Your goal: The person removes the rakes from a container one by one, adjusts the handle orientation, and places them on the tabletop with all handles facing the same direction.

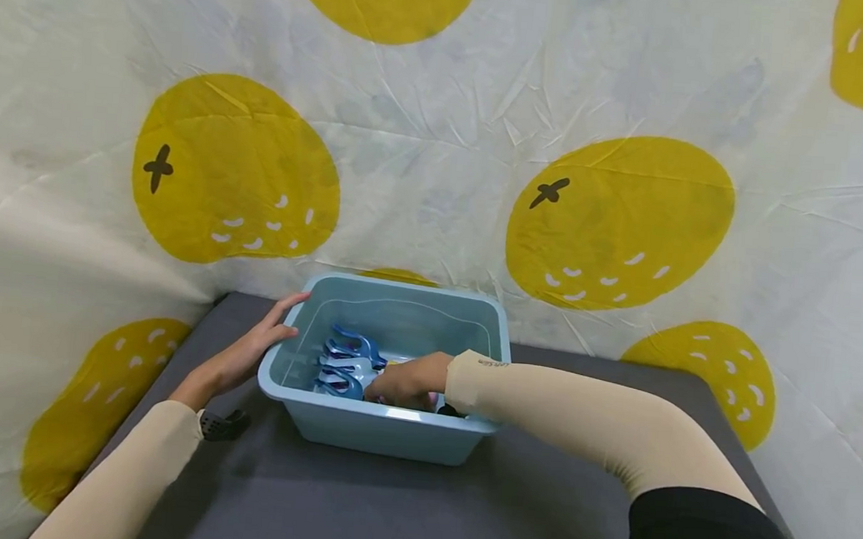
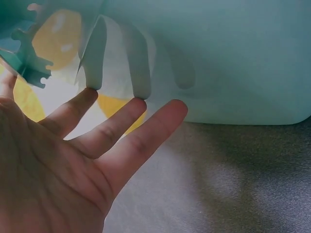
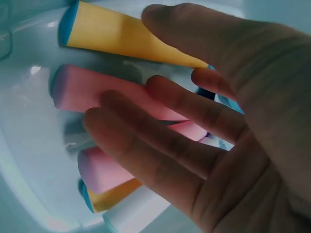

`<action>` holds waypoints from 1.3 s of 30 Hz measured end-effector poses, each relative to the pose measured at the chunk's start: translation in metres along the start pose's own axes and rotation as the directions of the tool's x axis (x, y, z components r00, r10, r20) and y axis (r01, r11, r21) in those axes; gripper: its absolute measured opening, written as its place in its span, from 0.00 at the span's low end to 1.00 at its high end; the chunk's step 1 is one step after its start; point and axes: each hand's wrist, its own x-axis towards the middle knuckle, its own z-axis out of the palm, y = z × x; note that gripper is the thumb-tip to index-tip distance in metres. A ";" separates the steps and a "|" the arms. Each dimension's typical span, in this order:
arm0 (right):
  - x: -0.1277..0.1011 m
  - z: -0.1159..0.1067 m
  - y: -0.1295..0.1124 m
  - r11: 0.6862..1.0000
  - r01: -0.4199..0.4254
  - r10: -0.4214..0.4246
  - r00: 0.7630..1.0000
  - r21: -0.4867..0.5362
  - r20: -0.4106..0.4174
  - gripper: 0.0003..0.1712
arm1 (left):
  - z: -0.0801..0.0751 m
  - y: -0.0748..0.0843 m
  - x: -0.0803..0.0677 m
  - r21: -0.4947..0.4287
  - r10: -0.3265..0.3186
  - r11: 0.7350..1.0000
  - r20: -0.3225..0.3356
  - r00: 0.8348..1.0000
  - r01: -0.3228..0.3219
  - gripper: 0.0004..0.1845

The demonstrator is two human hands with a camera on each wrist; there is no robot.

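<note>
A light blue plastic bin point(image 1: 390, 432) stands on the dark table, its near wall toward me. My left hand point(image 1: 249, 353) is at its left side, fingertips at the rim. In the left wrist view, that hand's straight, spread fingers point(image 2: 141, 141) meet the bin's outer wall. Down inside the bin, my right hand point(image 1: 412, 381) reaches over a yellow cylinder point(image 3: 112, 34) and pink cylinders point(image 3: 73, 90). Its fingers are spread and extended, overlapping the pink cylinders in the right wrist view. Left of it lie several blue, curved, claw-like plastic pieces point(image 1: 351, 346).
A white cylinder point(image 3: 138, 211) lies beside another yellow cylinder point(image 3: 114, 196) in the bin. Dark grey cloth point(image 1: 385, 508) covers the table. Behind and at both sides hangs a pale sheet point(image 1: 423, 177) printed with yellow fruit shapes.
</note>
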 end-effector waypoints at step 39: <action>-0.015 -0.023 0.001 0.967 0.045 -0.103 0.969 -0.250 -0.224 0.12 | 0.003 -0.003 0.001 0.022 -0.013 1.000 -0.061 0.998 0.014 0.34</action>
